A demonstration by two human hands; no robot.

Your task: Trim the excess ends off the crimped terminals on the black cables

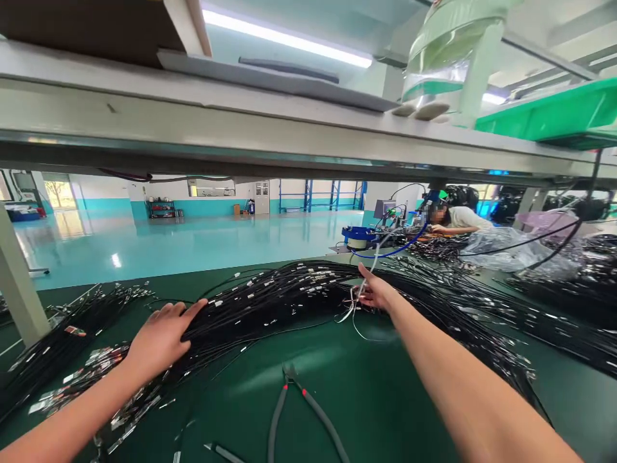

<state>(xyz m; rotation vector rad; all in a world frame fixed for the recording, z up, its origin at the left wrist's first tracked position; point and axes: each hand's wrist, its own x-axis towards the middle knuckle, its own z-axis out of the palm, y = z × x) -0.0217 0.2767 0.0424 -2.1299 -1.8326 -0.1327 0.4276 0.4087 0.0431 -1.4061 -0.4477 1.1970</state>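
A thick bundle of thin black cables (274, 299) with small white tags and metal ends arches across the green table. My left hand (166, 334) lies over the left part of this bundle, fingers stretched out and apart. At the bundle's right part, my right hand (375, 290) has its fingers curled round thin white ties (354, 302), its thumb pointing up. Loose ends of the ties stick up above the hand and loop down onto the table. Nearer to me lies a pair of cutting pliers (289, 386) with dark handles, its jaws apart.
A shelf beam (289, 138) crosses above the table, carrying a green bin (554, 112) and a clear plastic jar (443, 71). More black cables (62, 334) lie at left and right. A pointed tool (224, 452) lies by the pliers. A co-worker (460, 220) leans over the far right.
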